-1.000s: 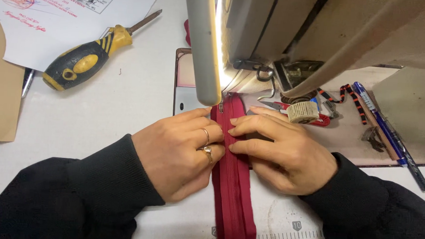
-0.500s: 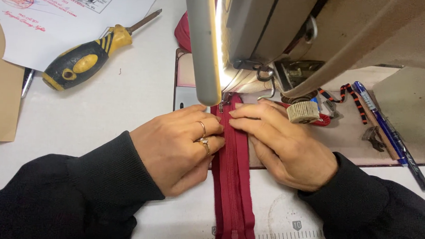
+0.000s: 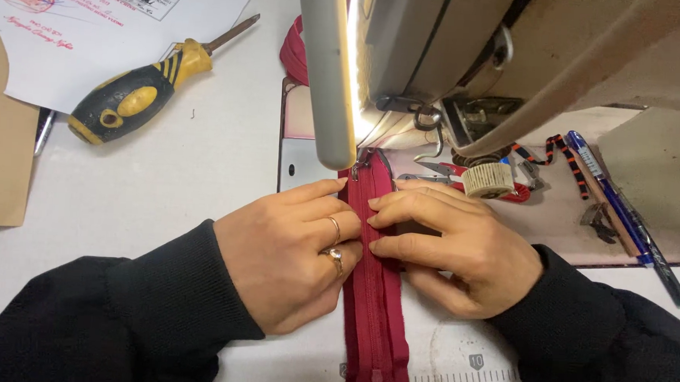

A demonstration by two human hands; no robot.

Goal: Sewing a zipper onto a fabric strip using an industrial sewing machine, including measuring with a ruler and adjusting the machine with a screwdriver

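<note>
Surface (image 3: pixel 203 170), pale and broad, carries everything here, and the sewing machine (image 3: pixel 468 51) takes up its far right half, with a bright strip lamp (image 3: pixel 328 68) running down the machine's left side. A dark red zipper tape (image 3: pixel 374 292) runs from the near edge straight up to the presser foot (image 3: pixel 366 160) under the machine head. The left hand (image 3: pixel 291 250) lies flat on the tape's left edge, fingers stretched toward the foot; the right hand (image 3: pixel 448 241) presses on the right edge with fingers curled, so both hold the tape down rather than grip it. The fingertips of both hands sit just short of the foot, so a late pull-back could bring a finger under the needle. Uneven pressure between the two hands would likely skew the tape and send the seam off its line. On the far left lie a printed sheet (image 3: pixel 118 28) and a yellow-and-black screwdriver (image 3: pixel 142 94), well apart. To the right of the tape, thread snips (image 3: pixel 448 171) and a ridged cream spool (image 3: pixel 489 180) lie near the right hand, and a sleeve could drag them into the work.
</note>
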